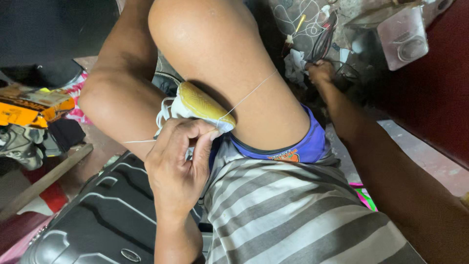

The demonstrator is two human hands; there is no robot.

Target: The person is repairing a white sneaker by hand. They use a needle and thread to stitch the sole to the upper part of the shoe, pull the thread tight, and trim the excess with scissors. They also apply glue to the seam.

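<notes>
**Shoe pinned under knee, thread pulled both ways**

Head view: your left hand [177, 166] sits low-centre, fingers curled tight w/ thumb and forefinger pinched on the white fabric edge of a shoe [198, 105]. The shoe has a yellow textured sole facing up and white upper; it's wedged between your bent legs, right under your raised knee [215, 54], touching the skin. A thin white thread [249, 94] runs from the shoe's edge at about 1 o'clock, taut across your thigh; another stretch of it runs out toward 9 o'clock from your left hand, across the other leg.

Your right hand [320, 72] is stretched far out, at 1 o'clock from the shoe and well apart from it. It's down in a clutter of wires and small tools [312, 34] on the ground; fingers look curled, but can't tell whether they grip anything, too dark and small there.

Around you: blue shorts hem and a grey-white striped shirt [293, 215] in the fg. At 7 o'clock of the left hand, a black ribbed hard case [102, 210]. At 9 o'clock, by the frame edge, orange-yellow packaging [29, 105] and a wooden stick [44, 181] lying slantwise. At 2 o'clock, top of frame, a pale pinkish box-shaped unit [400, 36] against a dark red wall.
</notes>
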